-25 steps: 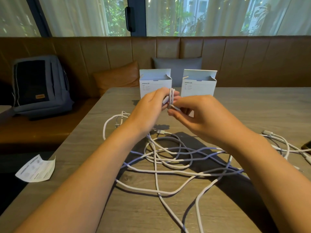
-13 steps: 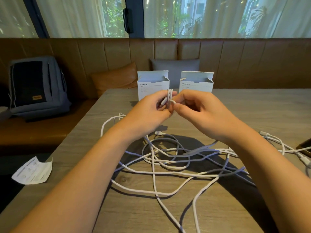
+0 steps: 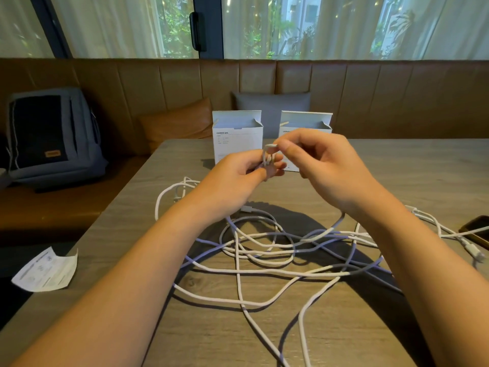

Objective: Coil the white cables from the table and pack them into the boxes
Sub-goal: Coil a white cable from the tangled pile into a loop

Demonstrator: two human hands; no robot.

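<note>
Cables [image 3: 267,250] lying tangled on the counter [image 3: 397,176], in front of the boxes. Left hand [image 3: 238,178] gripping a small coil [image 3: 267,161] above the counter, just in front of the left box [image 3: 236,136]. Right hand [image 3: 325,165] pinching the cable end [image 3: 270,145] at the coil's top, grip narrow, partly covering the right box [image 3: 304,123]. Phone [image 3: 476,229] lying far right of the boxes; leaflet [image 3: 46,271] hanging off the counter's near left edge; backpack [image 3: 50,136] sitting left of the boxes.
</note>
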